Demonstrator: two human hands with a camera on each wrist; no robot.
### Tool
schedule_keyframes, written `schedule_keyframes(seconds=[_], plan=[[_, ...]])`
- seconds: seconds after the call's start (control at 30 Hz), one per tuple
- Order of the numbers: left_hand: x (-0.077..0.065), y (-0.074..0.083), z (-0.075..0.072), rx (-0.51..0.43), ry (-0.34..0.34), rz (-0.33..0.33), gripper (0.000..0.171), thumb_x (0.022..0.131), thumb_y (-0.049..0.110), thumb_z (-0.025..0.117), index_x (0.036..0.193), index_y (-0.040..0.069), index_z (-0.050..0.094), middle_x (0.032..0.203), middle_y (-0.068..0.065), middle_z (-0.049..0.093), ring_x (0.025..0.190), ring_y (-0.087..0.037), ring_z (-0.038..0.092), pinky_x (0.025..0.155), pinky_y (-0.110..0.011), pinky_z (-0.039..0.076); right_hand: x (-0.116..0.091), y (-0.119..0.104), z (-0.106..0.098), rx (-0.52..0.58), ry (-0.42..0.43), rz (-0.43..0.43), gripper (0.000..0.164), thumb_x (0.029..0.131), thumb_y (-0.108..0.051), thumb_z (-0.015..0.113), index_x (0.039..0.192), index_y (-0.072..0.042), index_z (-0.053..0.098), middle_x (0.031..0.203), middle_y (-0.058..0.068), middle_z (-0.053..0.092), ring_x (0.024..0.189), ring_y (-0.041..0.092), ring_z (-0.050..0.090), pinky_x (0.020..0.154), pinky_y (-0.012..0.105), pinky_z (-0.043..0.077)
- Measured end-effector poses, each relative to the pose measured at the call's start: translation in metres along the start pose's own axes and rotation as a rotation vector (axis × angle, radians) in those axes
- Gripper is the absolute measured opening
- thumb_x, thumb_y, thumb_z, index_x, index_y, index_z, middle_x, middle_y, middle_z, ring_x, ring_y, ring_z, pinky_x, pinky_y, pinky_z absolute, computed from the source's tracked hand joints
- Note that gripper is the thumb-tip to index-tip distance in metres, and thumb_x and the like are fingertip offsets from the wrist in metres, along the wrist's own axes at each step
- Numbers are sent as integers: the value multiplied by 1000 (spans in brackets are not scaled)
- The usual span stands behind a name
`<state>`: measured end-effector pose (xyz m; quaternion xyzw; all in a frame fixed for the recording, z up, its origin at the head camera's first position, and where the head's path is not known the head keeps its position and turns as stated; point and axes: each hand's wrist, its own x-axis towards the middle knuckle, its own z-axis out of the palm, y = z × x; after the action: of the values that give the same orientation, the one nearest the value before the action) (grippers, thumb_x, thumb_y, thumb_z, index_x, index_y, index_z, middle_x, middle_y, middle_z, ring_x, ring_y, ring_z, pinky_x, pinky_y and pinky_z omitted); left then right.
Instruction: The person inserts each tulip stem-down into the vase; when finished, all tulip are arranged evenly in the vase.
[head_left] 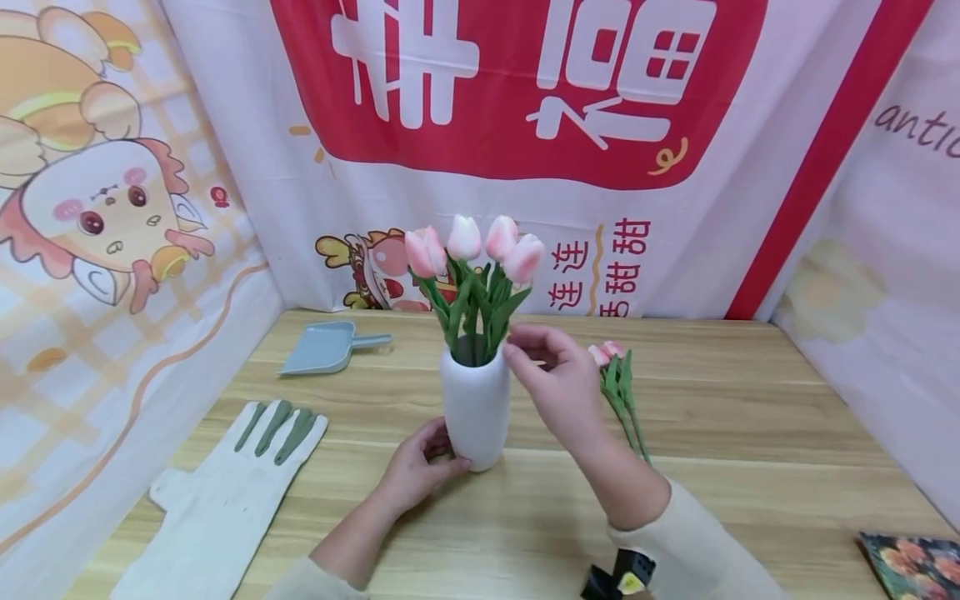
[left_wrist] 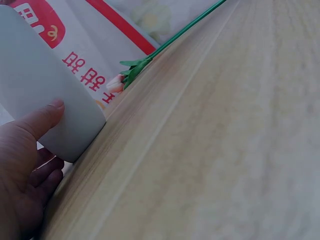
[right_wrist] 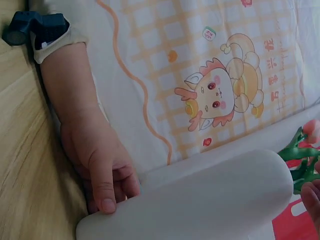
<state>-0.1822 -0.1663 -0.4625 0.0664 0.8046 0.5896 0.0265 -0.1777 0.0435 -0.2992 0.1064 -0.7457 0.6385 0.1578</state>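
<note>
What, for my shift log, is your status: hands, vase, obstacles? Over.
Left hand holds vase low. Right hand at vase top, grip unclear. Vase upright, four tulips showing. Loose tulips to right, seemingly not blocking.

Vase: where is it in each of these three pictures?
Head: vase upright near the middle, slightly below centre.
Left wrist: at upper left, slanting, cut off by the left edge.
Right wrist: along the bottom, centre to right, lying sideways in the picture and cut off by the lower edge.
Shared landmark: the left hand, its thumb on the vase near the base in all three.
</note>
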Motion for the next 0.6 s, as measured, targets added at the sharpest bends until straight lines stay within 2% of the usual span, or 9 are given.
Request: schedule_keyframes(seconds=[0.13,0.33,0.47,0.6], plan=[[-1,1,0,-8,8,-14,65,77,25,84,134,14,56,125,-7,66,118,-25,61,105,-45,48,2,14,-22,40,28,47,25,88,-3,70,112,0,68,101,13,72,83,2,65,75,16,56],[-1,0,0,10,18,6,64,78,25,84,134,13,57,123,-7,67,116,-25,62,103,-44,50,6,51,-56,57,84,178,27,90,-5,68,116,1,64,92,-14,66,85,3,62,77,15,55],[-1,-1,1,18,20,19,63,78,25,84,134,13,57,123,-8,67,115,-25,62,102,-44,51,7,79,-77,-22,138,264,30,91,-11,69,119,-1,64,97,-20,63,91,-1,59,79,10,52],[0,-1,1,12,15,14,64,77,25,84,134,13,57,123,-8,67,116,-25,62,103,-44,50,5,108,-98,-141,148,346,33,93,-16,67,123,-3,62,93,-19,61,91,-1,55,76,9,48]])
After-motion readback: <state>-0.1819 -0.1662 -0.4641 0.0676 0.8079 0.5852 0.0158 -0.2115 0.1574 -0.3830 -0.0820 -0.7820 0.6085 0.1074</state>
